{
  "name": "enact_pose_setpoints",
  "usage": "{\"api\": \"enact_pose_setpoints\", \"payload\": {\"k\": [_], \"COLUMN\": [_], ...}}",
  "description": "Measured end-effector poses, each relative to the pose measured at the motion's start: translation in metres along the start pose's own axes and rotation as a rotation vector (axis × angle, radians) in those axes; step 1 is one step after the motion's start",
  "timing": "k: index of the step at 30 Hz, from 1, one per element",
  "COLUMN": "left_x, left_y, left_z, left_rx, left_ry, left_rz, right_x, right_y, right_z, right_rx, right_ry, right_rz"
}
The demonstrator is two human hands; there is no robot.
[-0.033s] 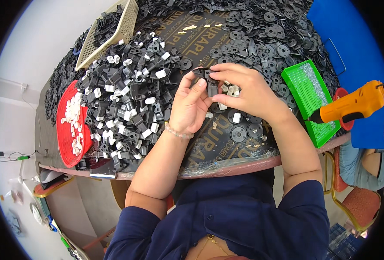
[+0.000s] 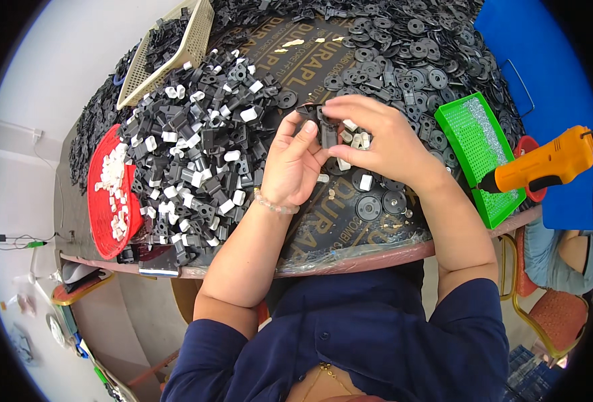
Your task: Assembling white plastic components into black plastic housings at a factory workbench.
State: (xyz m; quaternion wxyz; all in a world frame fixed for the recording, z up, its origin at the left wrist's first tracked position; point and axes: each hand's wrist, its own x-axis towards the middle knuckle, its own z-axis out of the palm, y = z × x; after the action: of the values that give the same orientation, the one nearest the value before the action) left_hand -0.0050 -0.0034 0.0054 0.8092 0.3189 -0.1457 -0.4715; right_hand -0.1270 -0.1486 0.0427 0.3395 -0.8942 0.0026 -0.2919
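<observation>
Over table (image 2: pixel 303 67): left fingers (image 2: pixel 303 139), right fingers (image 2: pixel 363 106) clamped on black part (image 2: pixel 328 136), its edges partly hidden.

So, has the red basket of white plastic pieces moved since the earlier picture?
No; the red basket sits in the same place against the table's front edge.

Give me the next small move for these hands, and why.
Perhaps the right hand should pick up one of the white pieces near it: the left hand holds a black part that shows no white, while white pieces show throughout the heap at left.
</observation>
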Motion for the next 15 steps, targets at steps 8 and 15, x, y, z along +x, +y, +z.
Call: {"api": "enact_pose_setpoints", "payload": {"k": [8, 15], "left_x": [0.0008, -0.0015], "left_y": [0.0024, 0.0076], "left_z": [0.0002, 0.0041], "left_rx": [-0.039, 0.036], "left_ry": [-0.033, -0.085], "left_rz": [-0.080, -0.026], "right_x": [0.0051, 0.0054], "right_y": [0.0019, -0.0049], "right_z": [0.0008, 0.0023], "right_rx": [0.037, 0.002], "right_ry": [0.054, 0.073], "right_rz": [-0.079, -0.104]}}
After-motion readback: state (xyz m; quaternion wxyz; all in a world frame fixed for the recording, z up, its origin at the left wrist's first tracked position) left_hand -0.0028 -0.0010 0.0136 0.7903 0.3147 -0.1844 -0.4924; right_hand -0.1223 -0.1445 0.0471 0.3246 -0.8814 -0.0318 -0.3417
